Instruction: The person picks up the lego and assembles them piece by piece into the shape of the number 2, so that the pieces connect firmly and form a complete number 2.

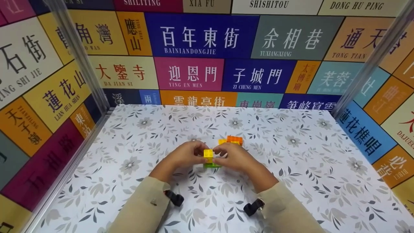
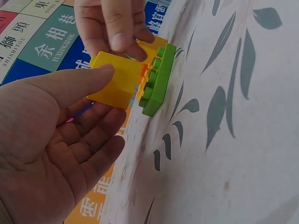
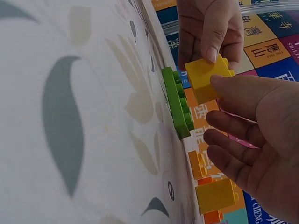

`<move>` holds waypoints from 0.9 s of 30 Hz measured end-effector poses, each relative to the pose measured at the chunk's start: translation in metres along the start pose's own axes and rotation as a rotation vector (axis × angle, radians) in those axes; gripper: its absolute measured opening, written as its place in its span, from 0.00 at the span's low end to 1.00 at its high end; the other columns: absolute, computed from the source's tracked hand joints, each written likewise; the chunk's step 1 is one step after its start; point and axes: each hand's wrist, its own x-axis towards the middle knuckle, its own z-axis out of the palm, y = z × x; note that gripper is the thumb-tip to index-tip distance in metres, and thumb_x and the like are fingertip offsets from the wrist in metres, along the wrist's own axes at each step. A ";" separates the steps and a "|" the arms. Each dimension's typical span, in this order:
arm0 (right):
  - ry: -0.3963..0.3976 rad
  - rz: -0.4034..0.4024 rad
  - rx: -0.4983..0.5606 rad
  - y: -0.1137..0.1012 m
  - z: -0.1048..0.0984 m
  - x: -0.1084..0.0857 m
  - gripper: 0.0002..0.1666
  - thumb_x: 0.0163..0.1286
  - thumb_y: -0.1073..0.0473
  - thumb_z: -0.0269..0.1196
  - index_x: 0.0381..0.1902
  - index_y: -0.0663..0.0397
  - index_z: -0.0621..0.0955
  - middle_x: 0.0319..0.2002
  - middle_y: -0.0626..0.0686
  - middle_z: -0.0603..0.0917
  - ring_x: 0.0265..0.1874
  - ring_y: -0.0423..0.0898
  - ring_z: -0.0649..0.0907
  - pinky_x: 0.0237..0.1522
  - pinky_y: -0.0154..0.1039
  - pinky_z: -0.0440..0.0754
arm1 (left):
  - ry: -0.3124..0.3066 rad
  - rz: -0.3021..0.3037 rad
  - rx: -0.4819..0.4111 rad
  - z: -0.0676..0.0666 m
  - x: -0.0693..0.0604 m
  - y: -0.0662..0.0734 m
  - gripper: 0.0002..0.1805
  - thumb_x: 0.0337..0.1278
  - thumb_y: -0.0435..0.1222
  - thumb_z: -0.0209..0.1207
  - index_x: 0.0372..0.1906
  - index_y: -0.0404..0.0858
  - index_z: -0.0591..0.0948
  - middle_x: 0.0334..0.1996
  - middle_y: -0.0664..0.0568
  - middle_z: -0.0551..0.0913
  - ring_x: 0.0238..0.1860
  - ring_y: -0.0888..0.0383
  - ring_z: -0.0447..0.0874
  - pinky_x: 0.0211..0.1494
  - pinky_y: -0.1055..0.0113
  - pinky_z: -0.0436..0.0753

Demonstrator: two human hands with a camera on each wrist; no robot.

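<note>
A square yellow building block (image 1: 208,154) is held between both hands, just above the studs of a long green building brick (image 3: 176,102) lying on the table. My left hand (image 1: 190,153) pinches the block with its thumb on the near face, as the left wrist view shows. My right hand (image 1: 235,156) also holds it from the other side, its thumb tip pressed on the block in the right wrist view. The remaining right fingers (image 3: 233,149) are loosely bent. In that view the block is slightly tilted, with a narrow gap to the green brick.
Behind the right hand lie an orange block (image 1: 234,139) and yellow blocks (image 3: 216,196), close together on the table. The white tabletop (image 1: 129,194) has a floral pattern. Walls with coloured sign panels (image 1: 200,35) stand at the back and both sides.
</note>
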 end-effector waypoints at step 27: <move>-0.014 0.016 0.035 0.002 0.006 0.001 0.19 0.72 0.51 0.73 0.58 0.48 0.88 0.48 0.48 0.93 0.49 0.45 0.90 0.58 0.49 0.88 | 0.009 0.084 0.004 0.000 -0.002 -0.003 0.13 0.65 0.40 0.74 0.52 0.48 0.87 0.46 0.54 0.89 0.46 0.58 0.84 0.58 0.58 0.84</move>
